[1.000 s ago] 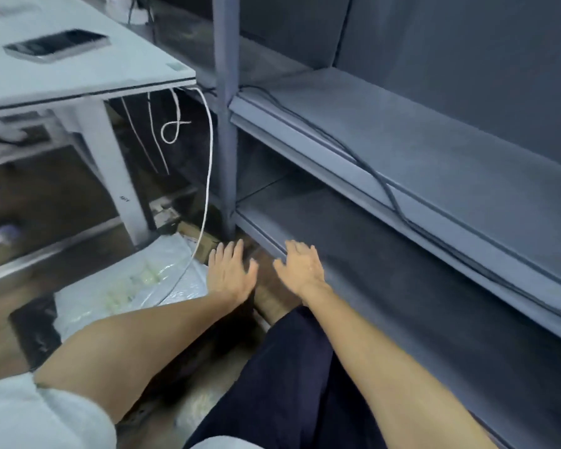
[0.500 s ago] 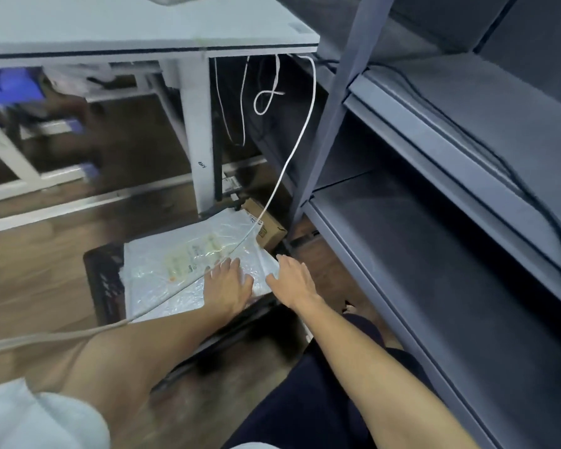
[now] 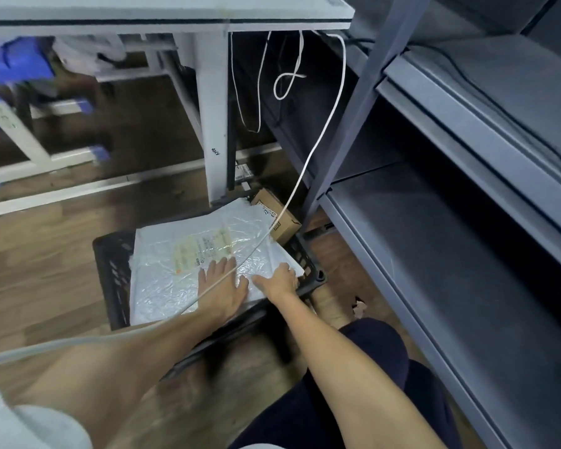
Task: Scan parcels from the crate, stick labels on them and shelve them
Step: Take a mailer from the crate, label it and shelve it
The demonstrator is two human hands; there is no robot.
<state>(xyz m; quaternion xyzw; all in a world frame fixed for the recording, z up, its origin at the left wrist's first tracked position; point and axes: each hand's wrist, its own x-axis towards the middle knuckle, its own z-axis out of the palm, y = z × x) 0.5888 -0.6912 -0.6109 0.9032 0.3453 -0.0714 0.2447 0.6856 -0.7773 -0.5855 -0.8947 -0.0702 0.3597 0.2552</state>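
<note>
White parcel (image 3: 188,254) under both flat hands (image 3: 222,288).

Two hands reach down to a big white plastic parcel (image 3: 188,264) that lies on top of a black crate (image 3: 112,264) on the floor. The left hand (image 3: 222,288) lies flat on it, and the right hand (image 3: 280,281) holds its near corner. A small brown box (image 3: 277,215) sits at the far end of the crate, beside grey shelves (image 3: 450,241).

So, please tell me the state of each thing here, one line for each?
Left hand: open, flat on the white parcel.
Right hand: gripping the parcel's right edge, thumb on top.
White parcel: lying flat on top in the crate, printed label facing up.
Cardboard box: closed, at the crate's far corner.
Black crate: on the floor, holding parcels.
White cable: hanging, draped across the parcel.
</note>
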